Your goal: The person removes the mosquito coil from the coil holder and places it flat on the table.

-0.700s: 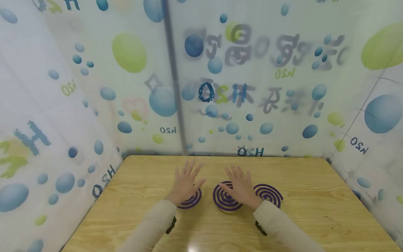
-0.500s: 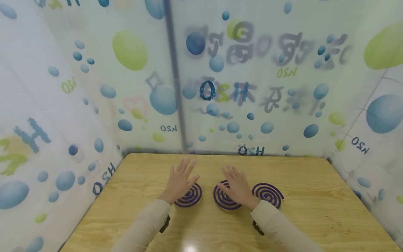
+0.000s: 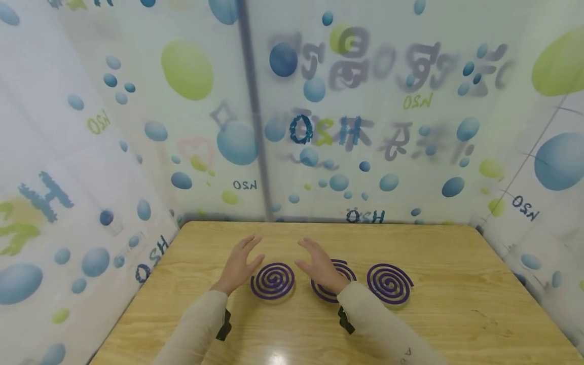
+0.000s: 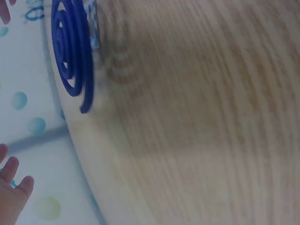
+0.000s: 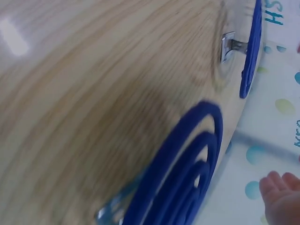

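Three dark purple mosquito coils stand in a row on the wooden table in the head view. My left hand (image 3: 237,267) hovers just left of the left coil (image 3: 274,279), fingers extended and thumb apart, holding nothing. Above the middle coil (image 3: 353,276) my right hand (image 3: 322,267) reaches forward, its fingers loosely bent, and covers part of that coil. The right coil (image 3: 389,285) lies beyond the right forearm. Small metal stands (image 5: 228,46) bear the coils off the tabletop. Fingertips of the left hand (image 4: 11,192) show at the left wrist view's edge.
The wooden table (image 3: 456,314) has a rounded far edge close to a back curtain (image 3: 401,197) printed with blue and green bubbles. Similar printed sheets hang at the left and right. A dark wrist camera (image 3: 224,325) sits under each sleeve cuff.
My left hand has moved left, uncovering the left coil. The right hand has also shifted left, so the right coil shows fully. The coils stay in place.
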Available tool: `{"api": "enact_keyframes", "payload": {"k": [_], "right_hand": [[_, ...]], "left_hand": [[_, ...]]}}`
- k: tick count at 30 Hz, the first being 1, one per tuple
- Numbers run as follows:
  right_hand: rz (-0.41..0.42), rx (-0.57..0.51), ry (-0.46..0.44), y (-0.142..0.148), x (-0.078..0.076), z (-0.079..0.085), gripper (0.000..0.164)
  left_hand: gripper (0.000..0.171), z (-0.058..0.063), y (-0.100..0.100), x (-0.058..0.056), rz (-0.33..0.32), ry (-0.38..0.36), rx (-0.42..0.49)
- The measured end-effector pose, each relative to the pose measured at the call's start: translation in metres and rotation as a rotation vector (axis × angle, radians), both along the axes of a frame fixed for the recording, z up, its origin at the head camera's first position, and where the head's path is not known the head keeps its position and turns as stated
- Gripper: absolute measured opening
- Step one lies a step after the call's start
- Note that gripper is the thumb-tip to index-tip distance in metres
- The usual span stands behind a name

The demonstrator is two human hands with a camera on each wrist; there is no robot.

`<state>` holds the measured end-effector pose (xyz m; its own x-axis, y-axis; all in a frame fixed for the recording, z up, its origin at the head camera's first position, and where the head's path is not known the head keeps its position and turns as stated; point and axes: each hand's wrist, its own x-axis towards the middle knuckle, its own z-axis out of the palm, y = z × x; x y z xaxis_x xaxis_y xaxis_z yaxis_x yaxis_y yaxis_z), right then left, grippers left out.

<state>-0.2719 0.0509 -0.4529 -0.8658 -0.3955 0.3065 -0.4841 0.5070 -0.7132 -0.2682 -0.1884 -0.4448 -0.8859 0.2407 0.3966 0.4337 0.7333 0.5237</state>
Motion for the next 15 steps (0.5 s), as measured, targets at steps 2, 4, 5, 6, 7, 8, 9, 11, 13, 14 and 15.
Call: {"api": "enact_keyframes", "payload": {"k": [2,4,5,6,7,8,9,11,13,14,15], "right_hand": [[-0.012,-0.023,-0.029,-0.006,-0.002,-0.003,0.048],[-0.029,-0.028,-0.052,-0.011,-0.004,-0.005,0.045],[-0.034,-0.027,-0.066,-0.012,-0.004,-0.006,0.045],[-0.037,-0.031,-0.086,-0.014,-0.004,-0.006,0.044],[-0.041,-0.032,-0.107,-0.015,-0.004,-0.006,0.043],[-0.040,-0.033,-0.126,-0.016,-0.004,-0.007,0.043],[-0.038,-0.040,-0.151,-0.017,-0.004,-0.007,0.043],[-0.025,-0.057,-0.196,-0.018,-0.005,-0.009,0.044],[-0.016,-0.067,-0.232,-0.020,-0.006,-0.011,0.043],[-0.013,-0.068,-0.248,-0.021,-0.007,-0.012,0.043],[-0.011,-0.072,-0.262,-0.022,-0.007,-0.013,0.043]], "left_hand": [[0.049,-0.004,-0.004,0.001,0.012,-0.056,0.039],[0.048,-0.007,-0.008,0.003,0.025,-0.103,0.071],[0.047,-0.008,-0.009,0.004,0.029,-0.123,0.086],[0.046,-0.009,-0.010,0.005,0.033,-0.145,0.101],[0.045,-0.011,-0.011,0.005,0.035,-0.163,0.112],[0.044,-0.012,-0.011,0.005,0.038,-0.181,0.125],[0.043,-0.013,-0.012,0.006,0.040,-0.200,0.138],[0.042,-0.016,-0.013,0.006,0.045,-0.236,0.161],[0.040,-0.020,-0.013,0.005,0.054,-0.272,0.192],[0.039,-0.021,-0.013,0.005,0.055,-0.291,0.208],[0.039,-0.023,-0.012,0.004,0.058,-0.309,0.223]]}}
